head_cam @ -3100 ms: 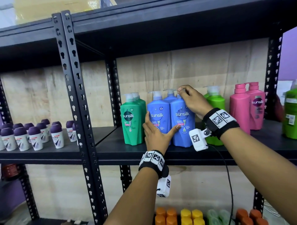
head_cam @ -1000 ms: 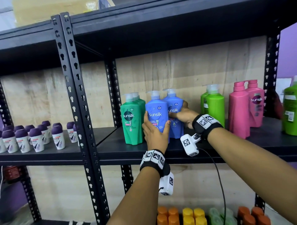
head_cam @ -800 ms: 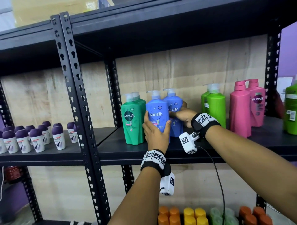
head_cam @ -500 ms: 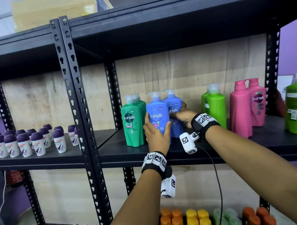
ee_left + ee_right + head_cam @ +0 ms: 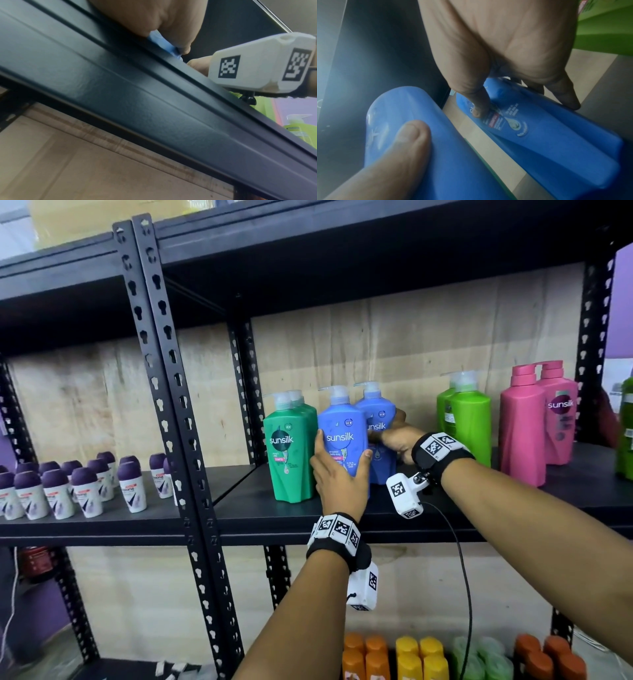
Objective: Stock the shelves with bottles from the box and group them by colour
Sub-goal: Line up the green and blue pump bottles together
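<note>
Two blue pump bottles stand on the black shelf. My left hand grips the lower body of the front blue bottle, thumb on its right side. My right hand holds the rear blue bottle; in the right wrist view its thumb lies on that rear blue bottle by the label, fingers behind. Left of them stand dark green bottles. The left wrist view shows only a sliver of the blue bottle above the shelf edge.
Light green bottles and pink bottles stand to the right, with a gap between blue and light green. Small purple-capped roll-ons fill the left bay. A black upright divides the bays. Orange, yellow and green caps sit on the shelf below.
Since three seconds ago my right hand came down from a blue bottle's pump to its body, and that bottle stands further back. Over the last second both hands have barely moved.
</note>
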A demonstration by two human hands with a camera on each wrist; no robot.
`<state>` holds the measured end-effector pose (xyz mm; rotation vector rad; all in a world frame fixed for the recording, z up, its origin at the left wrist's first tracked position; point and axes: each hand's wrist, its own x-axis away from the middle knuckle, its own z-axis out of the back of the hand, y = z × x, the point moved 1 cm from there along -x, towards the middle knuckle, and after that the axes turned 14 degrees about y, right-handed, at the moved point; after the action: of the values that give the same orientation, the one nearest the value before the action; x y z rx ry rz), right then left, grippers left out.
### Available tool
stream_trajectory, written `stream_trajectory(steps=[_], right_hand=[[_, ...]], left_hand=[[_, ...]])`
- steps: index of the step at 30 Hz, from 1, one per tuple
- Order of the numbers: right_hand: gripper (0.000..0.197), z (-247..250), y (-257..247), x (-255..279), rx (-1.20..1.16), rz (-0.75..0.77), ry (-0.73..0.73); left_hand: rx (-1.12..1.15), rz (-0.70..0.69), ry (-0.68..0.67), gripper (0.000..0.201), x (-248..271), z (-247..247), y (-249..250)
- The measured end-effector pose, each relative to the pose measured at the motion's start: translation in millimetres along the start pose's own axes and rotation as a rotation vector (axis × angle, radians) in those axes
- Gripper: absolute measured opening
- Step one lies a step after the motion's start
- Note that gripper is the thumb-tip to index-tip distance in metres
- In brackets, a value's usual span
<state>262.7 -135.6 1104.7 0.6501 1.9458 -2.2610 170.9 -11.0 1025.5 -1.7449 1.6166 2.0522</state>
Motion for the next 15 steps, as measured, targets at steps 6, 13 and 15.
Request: stream_trajectory(steps=[6, 13, 15], right_hand=[[0.076, 3, 5, -3, 0.005, -0.038, 0.024], [0.099, 9, 2, 5, 0.021, -0.047, 0.079], [0.108, 15, -3, 14, 0.093, -0.006, 0.120]], left_hand=[[0.007, 0.002, 0.006, 0.093, 0, 0, -1], [0.028, 0.002, 0.021, 0.088, -2, -1, 0], [0.053, 0.026, 0.025, 0.077, -3, -2, 1]])
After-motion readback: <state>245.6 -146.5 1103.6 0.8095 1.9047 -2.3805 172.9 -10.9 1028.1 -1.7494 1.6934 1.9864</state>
